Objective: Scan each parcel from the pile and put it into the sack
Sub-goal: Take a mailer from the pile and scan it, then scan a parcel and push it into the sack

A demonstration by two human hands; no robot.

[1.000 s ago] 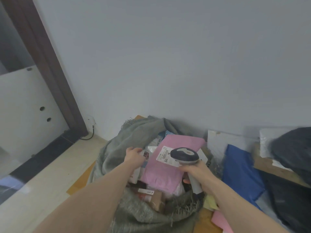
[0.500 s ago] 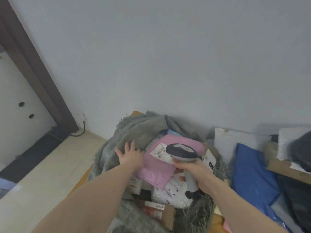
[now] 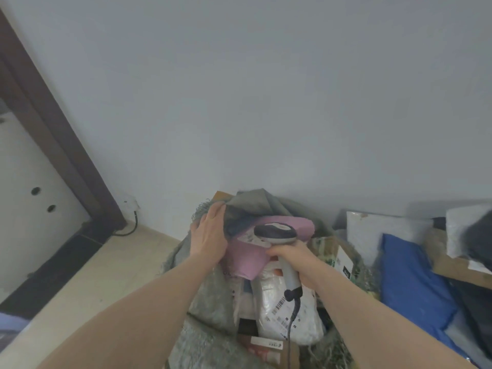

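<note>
The right hand (image 3: 291,255) is clenched round the grip of the scanner (image 3: 275,231), whose dark head hangs just above the white label on the pink parcel (image 3: 245,258). The left hand (image 3: 209,237) lies flat with straight fingers, pressing on the parcel's left end and on the far-left rim of the grey sack (image 3: 213,296). The pink parcel sits on top of the load in the sack's mouth, its long axis running from near-left up to far-right, tilted, with its far end against the folded-over far rim. It lies between the two hands, the left one touching it. Under it, toward the near rim, a white parcel (image 3: 282,307) with barcodes fills the opening. The sack looks nearly full, so pushing the pink parcel down probably needs the far rim lifted. To the right, beside the sack, lie a blue parcel (image 3: 410,278) and the rest of the pile
</note>
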